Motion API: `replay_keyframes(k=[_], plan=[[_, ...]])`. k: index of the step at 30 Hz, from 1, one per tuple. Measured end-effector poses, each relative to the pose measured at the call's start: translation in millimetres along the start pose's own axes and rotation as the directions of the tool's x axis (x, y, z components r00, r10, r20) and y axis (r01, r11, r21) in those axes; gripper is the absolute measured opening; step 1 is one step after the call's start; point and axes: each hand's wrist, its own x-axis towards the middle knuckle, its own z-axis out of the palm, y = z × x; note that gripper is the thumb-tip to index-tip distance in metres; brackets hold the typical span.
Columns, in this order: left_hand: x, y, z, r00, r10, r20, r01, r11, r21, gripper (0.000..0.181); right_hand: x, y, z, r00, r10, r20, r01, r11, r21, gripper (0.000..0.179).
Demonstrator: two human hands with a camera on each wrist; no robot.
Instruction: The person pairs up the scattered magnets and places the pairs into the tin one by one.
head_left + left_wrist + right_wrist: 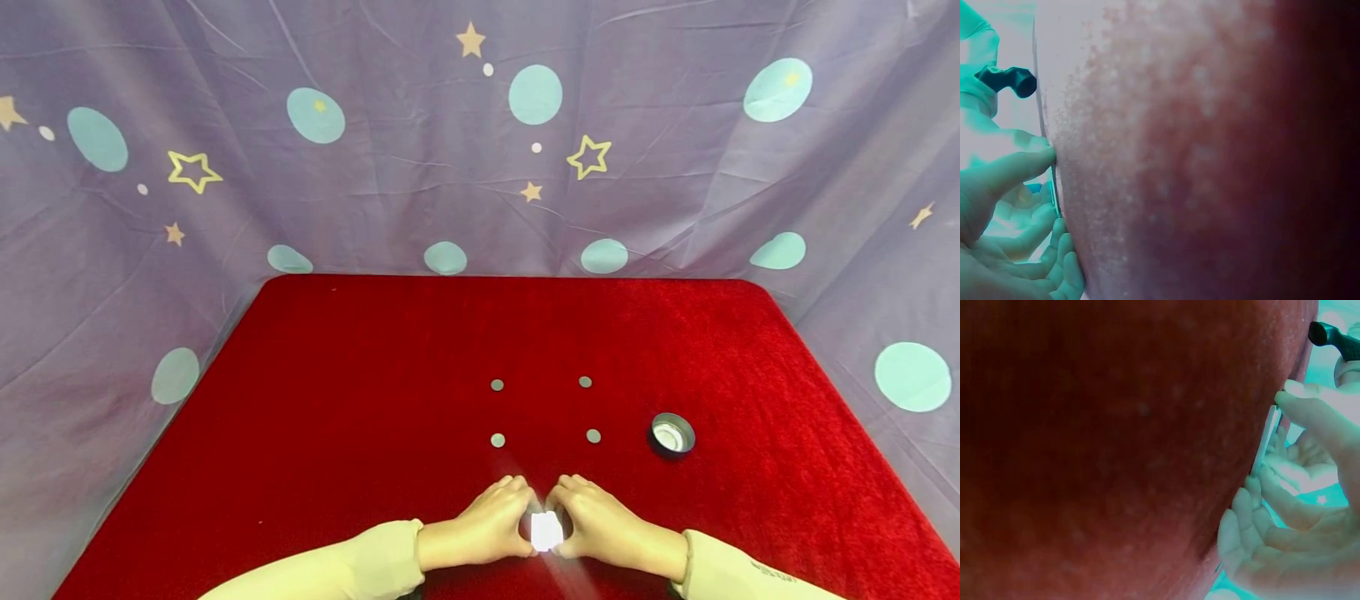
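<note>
A flat, square piece glaring white (547,532) lies on the red cloth near the front edge, its surface lost in glare. From its left side my left hand (495,521) grips it, with thumb and curled forefinger at the edge. My right hand (603,527) holds the opposite side in the same way. Seen almost edge-on in the right wrist view, the square piece (1264,440) is thin, between the right thumb and forefinger. In the left wrist view the left hand (1016,219) is low against the cloth, its fingertips at the piece's edge.
Beyond the hands several small grey discs (498,441) are laid out in a rough square. To their right sits a round, dark-rimmed dish (672,435) with a pale inside. A star-patterned curtain (420,150) closes off the back and sides of the red table (337,400).
</note>
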Motion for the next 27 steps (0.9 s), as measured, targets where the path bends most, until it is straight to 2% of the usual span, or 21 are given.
replay_keyframes(k=[6, 15, 19, 23, 27], plan=[[1.9, 1.5, -1.6, 0.999, -0.033, 0.041, 0.034, 0.999, -0.038, 0.036, -3.0, 4.1, 0.2, 1.000, -0.003, -0.005, 0.003, 0.995, 0.096, 0.028], [5.5, 5.0, -0.9, 1.000, -0.007, 0.023, 0.007, 1.000, -0.001, 0.038, -6.6, 6.9, -10.2, 1.000, -0.020, 0.022, 0.015, 0.973, 0.229, 0.022], [6.4, 6.4, -1.3, 0.999, -0.001, 0.032, 0.001, 1.000, -0.003, 0.038, -8.5, 11.9, -17.2, 0.998, 0.007, 0.068, -0.027, 0.954, 0.299, 0.020], [6.9, 6.9, -2.0, 0.998, -0.011, 0.062, 0.014, 0.998, -0.056, 0.039, -11.8, 18.5, -25.2, 0.996, 0.040, 0.080, -0.066, 0.932, 0.357, 0.020], [7.6, 6.5, -2.1, 0.997, -0.032, 0.075, 0.045, 0.982, -0.183, 0.037, -17.2, 26.1, -33.5, 0.997, 0.061, 0.039, -0.072, 0.917, 0.392, 0.023]])
